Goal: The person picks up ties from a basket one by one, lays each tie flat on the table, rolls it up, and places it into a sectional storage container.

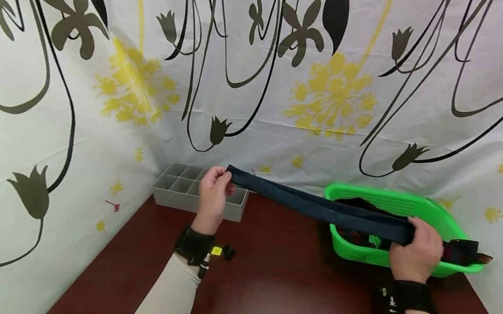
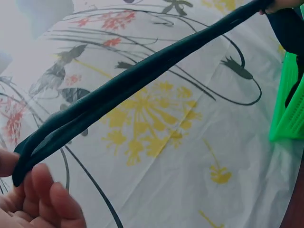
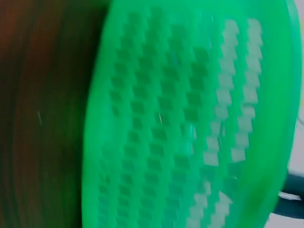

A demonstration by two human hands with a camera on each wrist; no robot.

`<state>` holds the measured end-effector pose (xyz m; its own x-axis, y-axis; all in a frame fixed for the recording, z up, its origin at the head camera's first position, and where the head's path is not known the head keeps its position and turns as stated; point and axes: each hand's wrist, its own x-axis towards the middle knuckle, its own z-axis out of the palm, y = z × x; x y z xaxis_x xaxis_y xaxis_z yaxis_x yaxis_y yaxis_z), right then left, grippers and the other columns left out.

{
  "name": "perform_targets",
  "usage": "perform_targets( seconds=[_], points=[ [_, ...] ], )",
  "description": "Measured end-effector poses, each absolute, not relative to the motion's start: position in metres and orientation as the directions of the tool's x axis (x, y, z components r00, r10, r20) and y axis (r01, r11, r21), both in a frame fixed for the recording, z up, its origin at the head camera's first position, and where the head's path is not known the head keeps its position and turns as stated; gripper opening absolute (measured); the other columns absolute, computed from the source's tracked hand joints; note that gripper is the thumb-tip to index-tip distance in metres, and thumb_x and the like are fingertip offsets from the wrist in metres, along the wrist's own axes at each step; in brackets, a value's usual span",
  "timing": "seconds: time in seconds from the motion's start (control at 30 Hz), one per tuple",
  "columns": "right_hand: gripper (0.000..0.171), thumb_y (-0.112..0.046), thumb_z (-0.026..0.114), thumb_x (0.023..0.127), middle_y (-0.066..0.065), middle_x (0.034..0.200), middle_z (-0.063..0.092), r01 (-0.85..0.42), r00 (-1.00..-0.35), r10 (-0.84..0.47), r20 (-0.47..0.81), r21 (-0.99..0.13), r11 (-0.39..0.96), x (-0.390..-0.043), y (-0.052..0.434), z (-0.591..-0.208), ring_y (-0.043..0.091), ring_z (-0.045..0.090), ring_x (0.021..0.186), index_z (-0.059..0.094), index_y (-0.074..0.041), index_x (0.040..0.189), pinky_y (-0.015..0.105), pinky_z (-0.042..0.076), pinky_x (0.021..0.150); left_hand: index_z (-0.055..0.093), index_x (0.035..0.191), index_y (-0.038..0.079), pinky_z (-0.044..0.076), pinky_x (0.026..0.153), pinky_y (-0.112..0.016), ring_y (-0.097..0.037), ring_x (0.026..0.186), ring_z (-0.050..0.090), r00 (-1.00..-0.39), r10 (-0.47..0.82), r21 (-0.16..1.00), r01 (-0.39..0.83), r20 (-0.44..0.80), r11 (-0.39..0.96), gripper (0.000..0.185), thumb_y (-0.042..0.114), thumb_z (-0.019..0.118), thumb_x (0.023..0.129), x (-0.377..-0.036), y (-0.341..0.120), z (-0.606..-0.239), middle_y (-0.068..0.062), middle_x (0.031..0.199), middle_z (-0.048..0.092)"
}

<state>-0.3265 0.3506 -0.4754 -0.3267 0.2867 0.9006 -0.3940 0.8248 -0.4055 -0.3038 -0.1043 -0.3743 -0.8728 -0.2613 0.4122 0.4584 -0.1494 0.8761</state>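
A long dark blue necktie point(image 1: 312, 202), gathered lengthwise, is stretched between both hands above the table. Thumb and fingers of my left hand point(image 1: 213, 194) pinch one end, in front of the grey divided box. Further along, my right hand point(image 1: 419, 250) grips it over the front of the green basket point(image 1: 363, 256). In the left wrist view the necktie point(image 2: 118, 90) slants up from the left fingers point(image 2: 40, 187), and more dark cloth hangs beyond the right hand. The right wrist view, blurred, shows mostly the basket's perforated wall point(image 3: 161, 118), with dark cloth point(image 3: 289, 202) at its right edge.
Dark patterned cloths point(image 1: 460, 251) lie in the basket, one hanging over its right rim. A grey box point(image 1: 198, 204) with several compartments stands at the back left of the brown table point(image 1: 271, 288). Flower-printed white sheeting point(image 1: 249, 103) hangs behind and at both sides.
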Motion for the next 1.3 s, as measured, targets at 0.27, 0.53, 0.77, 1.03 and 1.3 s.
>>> perform_targets(
  seconds=[0.27, 0.53, 0.77, 1.03, 1.3],
  points=[
    [0.022, -0.009, 0.069, 0.097, 0.029, 0.114, 0.076, -0.44, -0.156, 0.415, 0.896, -0.439, 0.783, -0.317, 0.365, -0.458, 0.052, 0.068, 0.11, 0.079, -0.001, 0.115, 0.035, 0.05, 0.115, 0.058, 0.102, 0.004, 0.052, 0.069, -0.026, -0.014, 0.069, 0.057, -0.835, -0.367, 0.842, 0.502, 0.411, -0.197, 0.013, 0.007, 0.047, 0.109, -0.295, -0.11, -0.366, -0.003, 0.086, 0.056],
    [0.027, 0.001, 0.065, 0.093, 0.029, 0.117, 0.075, -0.532, -0.193, 0.192, 0.962, -0.267, 0.803, -0.317, 0.345, -0.469, 0.053, 0.065, 0.108, 0.079, 0.002, 0.115, 0.031, 0.044, 0.119, 0.056, 0.102, 0.002, 0.051, 0.069, -0.026, -0.014, 0.068, 0.057, -0.838, -0.394, 0.897, 0.437, 0.378, -0.068, 0.014, 0.007, 0.045, 0.109, -0.297, -0.156, -0.396, -0.002, 0.083, 0.055],
    [0.038, -0.002, 0.048, 0.092, 0.029, 0.113, 0.075, -0.679, -0.145, -0.187, 0.972, 0.04, 0.733, -0.299, 0.327, -0.496, 0.051, 0.066, 0.101, 0.078, 0.004, 0.114, 0.027, 0.036, 0.125, 0.057, 0.123, -0.004, 0.054, 0.073, -0.025, -0.013, 0.074, 0.063, -0.926, -0.339, 0.986, 0.151, 0.166, 0.07, 0.026, 0.015, 0.044, 0.112, -0.293, -0.23, -0.457, -0.001, 0.086, 0.058],
    [0.044, -0.004, 0.041, 0.096, 0.022, 0.115, 0.076, -0.67, -0.262, -0.389, 0.883, 0.124, 0.732, -0.27, 0.306, -0.504, 0.044, 0.067, 0.108, 0.077, -0.002, 0.121, 0.037, 0.029, 0.13, 0.049, 0.142, -0.007, 0.056, 0.071, -0.025, -0.012, 0.08, 0.062, -0.952, -0.293, 0.985, -0.129, -0.089, 0.117, 0.041, 0.021, 0.043, 0.112, -0.29, -0.289, -0.494, -0.017, 0.118, 0.055],
    [0.058, 0.011, 0.084, 0.064, 0.003, 0.107, 0.075, -0.644, -0.57, -0.556, 0.605, 0.092, 0.76, -0.256, 0.314, -0.486, 0.026, 0.069, 0.097, 0.078, -0.017, 0.116, 0.048, 0.052, 0.093, 0.045, 0.152, -0.007, 0.054, 0.067, -0.021, -0.009, 0.078, 0.06, -0.929, -0.338, 0.976, -0.195, -0.151, 0.1, 0.049, 0.021, 0.044, 0.112, -0.286, -0.308, -0.503, -0.014, 0.115, 0.055]
  ],
)
